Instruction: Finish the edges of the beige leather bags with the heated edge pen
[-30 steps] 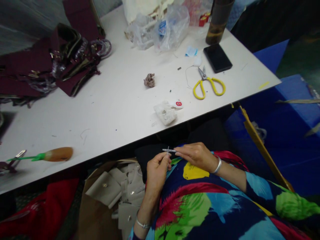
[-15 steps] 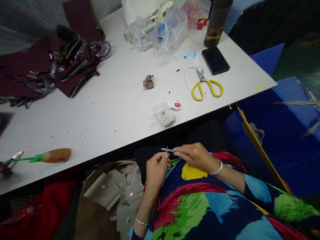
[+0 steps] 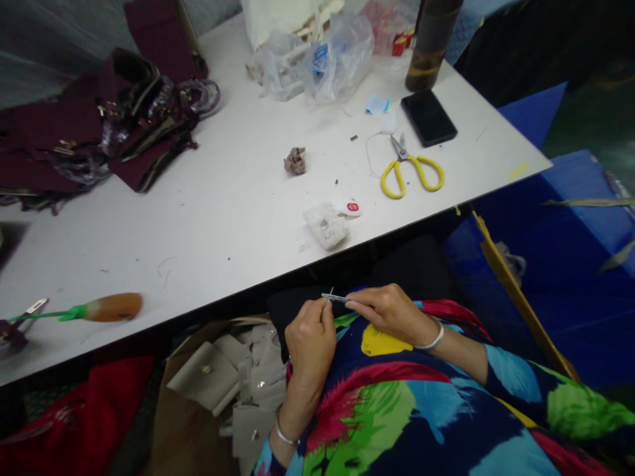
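Observation:
Over the lap, in front of the table edge, my two hands meet. My right hand [image 3: 393, 309] is closed around slim silvery tweezers [image 3: 335, 297], whose tips point left. My left hand [image 3: 311, 334] is closed in a pinch just left of the tips, back of the hand up. A thin white strip [image 3: 331, 290] sticks up from its fingertips and crosses the tweezers; its lower part is hidden by the hand. Whether the tweezers grip the strip is too small to tell.
On the white table [image 3: 238, 192] lie yellow-handled scissors [image 3: 404, 165], a black phone [image 3: 428, 118], a small plastic packet [image 3: 326, 226], a crumpled brown lump [image 3: 295, 161], an orange-handled tool [image 3: 113, 307] and maroon bags [image 3: 143, 125]. Beige pouches [image 3: 206, 371] fill a box below left.
My left hand has turned and risen slightly, so its back covers more of the fingers and strip. The right hand with the tweezers has hardly moved.

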Demonstrator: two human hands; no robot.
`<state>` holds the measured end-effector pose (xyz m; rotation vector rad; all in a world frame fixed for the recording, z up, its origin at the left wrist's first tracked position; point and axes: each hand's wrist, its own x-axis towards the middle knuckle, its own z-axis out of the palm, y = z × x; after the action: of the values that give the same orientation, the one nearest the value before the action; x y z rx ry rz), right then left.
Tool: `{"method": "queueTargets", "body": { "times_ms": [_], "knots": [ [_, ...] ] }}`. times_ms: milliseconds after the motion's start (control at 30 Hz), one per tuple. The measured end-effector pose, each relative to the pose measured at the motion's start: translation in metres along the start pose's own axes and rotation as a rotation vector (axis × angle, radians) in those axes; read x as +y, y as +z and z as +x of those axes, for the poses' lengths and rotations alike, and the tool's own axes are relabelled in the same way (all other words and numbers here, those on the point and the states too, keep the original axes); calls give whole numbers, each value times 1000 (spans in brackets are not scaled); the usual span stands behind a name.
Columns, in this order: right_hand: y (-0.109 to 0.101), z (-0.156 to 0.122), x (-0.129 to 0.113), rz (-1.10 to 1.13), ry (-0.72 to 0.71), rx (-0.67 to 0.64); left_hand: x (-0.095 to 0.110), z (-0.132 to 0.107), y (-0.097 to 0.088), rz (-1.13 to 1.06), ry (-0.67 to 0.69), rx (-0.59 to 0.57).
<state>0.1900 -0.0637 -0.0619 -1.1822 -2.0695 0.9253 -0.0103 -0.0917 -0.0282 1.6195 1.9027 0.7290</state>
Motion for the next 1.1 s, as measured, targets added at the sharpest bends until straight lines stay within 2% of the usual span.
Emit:
{"method": "queueTargets", "body": {
  "times_ms": [133, 233, 300, 433, 500, 667, 767, 900, 1100],
  "knots": [
    [0, -1, 11, -29, 111, 81, 5, -6, -4, -31, 4, 40],
    [-4, 0, 12, 46, 150, 142, 4, -6, -5, -91, -37, 53],
    [-4, 0, 9, 104, 146, 177, 0, -2, -4, -155, -90, -19],
    [-3, -1, 9, 178, 139, 199, -10, 6, -8, -392, -280, -247],
    [-3, -3, 11, 199, 150, 198, -13, 7, -10, -484, -335, -285],
    [-4, -3, 9, 231, 110, 206, -13, 3, -9, -711, -499, -280],
    [-5, -2, 6, 209, 63, 166, -11, 2, -6, -786, -581, -221],
    [-3, -3, 8, 128, 2, 123, -9, 4, -4, -742, -515, -165],
    [-1, -3, 6, 64, -68, 90, -8, 6, -2, -541, -396, -187]
  ]
}}
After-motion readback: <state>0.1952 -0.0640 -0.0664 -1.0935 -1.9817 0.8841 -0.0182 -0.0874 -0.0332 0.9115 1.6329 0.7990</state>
